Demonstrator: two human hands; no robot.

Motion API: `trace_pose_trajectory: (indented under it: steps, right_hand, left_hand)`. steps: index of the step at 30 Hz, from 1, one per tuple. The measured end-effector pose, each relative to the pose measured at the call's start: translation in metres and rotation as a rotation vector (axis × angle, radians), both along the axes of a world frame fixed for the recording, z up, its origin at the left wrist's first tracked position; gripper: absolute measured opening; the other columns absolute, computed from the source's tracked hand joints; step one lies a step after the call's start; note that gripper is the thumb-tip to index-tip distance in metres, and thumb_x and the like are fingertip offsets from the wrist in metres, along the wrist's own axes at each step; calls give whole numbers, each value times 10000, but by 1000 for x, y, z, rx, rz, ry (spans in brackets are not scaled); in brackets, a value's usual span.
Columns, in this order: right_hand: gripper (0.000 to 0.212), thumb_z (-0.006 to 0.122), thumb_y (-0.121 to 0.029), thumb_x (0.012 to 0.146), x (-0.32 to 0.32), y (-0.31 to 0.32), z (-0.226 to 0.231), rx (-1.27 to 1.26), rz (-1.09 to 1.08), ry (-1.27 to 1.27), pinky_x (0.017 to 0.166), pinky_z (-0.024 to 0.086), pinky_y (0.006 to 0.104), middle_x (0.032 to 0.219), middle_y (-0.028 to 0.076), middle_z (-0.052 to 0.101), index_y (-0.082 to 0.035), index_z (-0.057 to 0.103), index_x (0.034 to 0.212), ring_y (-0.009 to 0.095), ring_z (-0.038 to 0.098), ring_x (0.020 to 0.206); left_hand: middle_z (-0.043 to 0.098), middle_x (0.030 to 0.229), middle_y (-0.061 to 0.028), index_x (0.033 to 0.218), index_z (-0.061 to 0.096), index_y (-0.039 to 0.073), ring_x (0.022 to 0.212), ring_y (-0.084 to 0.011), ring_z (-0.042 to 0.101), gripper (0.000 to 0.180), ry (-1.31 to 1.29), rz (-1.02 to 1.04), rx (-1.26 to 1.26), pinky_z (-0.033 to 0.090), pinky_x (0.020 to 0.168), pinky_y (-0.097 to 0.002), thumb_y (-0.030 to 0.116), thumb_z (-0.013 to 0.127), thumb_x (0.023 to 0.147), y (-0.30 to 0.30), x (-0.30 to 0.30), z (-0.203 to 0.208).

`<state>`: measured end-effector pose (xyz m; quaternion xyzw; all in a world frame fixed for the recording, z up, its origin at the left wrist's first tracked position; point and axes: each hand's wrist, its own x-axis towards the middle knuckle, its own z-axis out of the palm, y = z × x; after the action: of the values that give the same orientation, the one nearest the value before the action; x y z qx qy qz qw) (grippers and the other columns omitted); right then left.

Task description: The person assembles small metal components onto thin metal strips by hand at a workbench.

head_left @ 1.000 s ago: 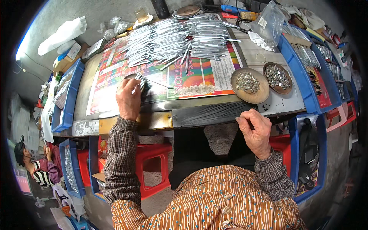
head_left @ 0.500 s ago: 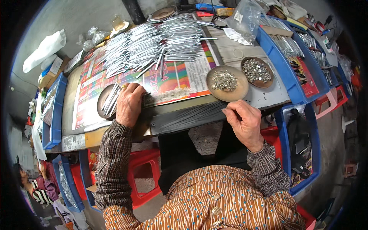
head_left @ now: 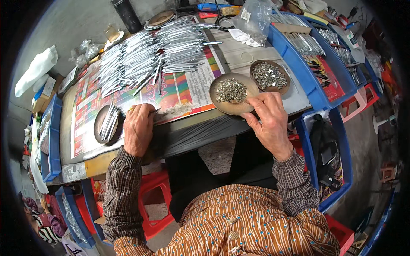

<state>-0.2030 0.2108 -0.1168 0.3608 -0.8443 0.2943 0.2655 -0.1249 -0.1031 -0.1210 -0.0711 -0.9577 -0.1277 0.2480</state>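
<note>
My left hand (head_left: 139,129) rests at the table's near edge with its fingers curled closed. A thin dark tip sticks out beside its thumb; what it belongs to is hidden. To its left, a round brown dish (head_left: 98,124) holds several slim silvery metal sticks (head_left: 110,122). My right hand (head_left: 270,121) is at the near right rim of a shallow tan dish (head_left: 218,105), thumb and fingers apart. Small metal parts (head_left: 231,90) lie heaped in that dish. Just behind it stands a darker dish (head_left: 285,87) with more small metal pieces (head_left: 269,76).
A big spread of silvery sticks (head_left: 149,55) covers the table's far part, over a colourful printed sheet (head_left: 188,83). Blue trays (head_left: 294,70) with metal sticks stand at the right. Another blue bin (head_left: 348,160) sits below them. A red stool (head_left: 151,187) is under the table.
My right hand has moved forward from the table's edge to the tan dish's rim, its thumb and fingers spreading. My left hand stays by the stick dish, slightly farther from it. The view has shifted.
</note>
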Motion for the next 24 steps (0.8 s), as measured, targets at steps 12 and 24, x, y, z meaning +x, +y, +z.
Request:
trace_pose_trajectory:
  steps: [12,24]
  right_hand:
    - [446,779,-176,640,-1,-3,0,125,-2,-59,835,439,404,996,108,542,-9,615,1020,296,485,990]
    - [226,743,-82,668,1,-8,0,-26,85,-142,785,436,380,910,69,549,-29,641,862,263,494,916]
  left_hand:
    - [599,820,-140,893,576,-9,744,-302,599,69,62,-27,125,463,674,-353,-22,572,825,31,16,15]
    - [603,825,-144,904,583,-8,731,-295,606,148,64,3,278,479,662,-345,-68,569,770,59,35,15]
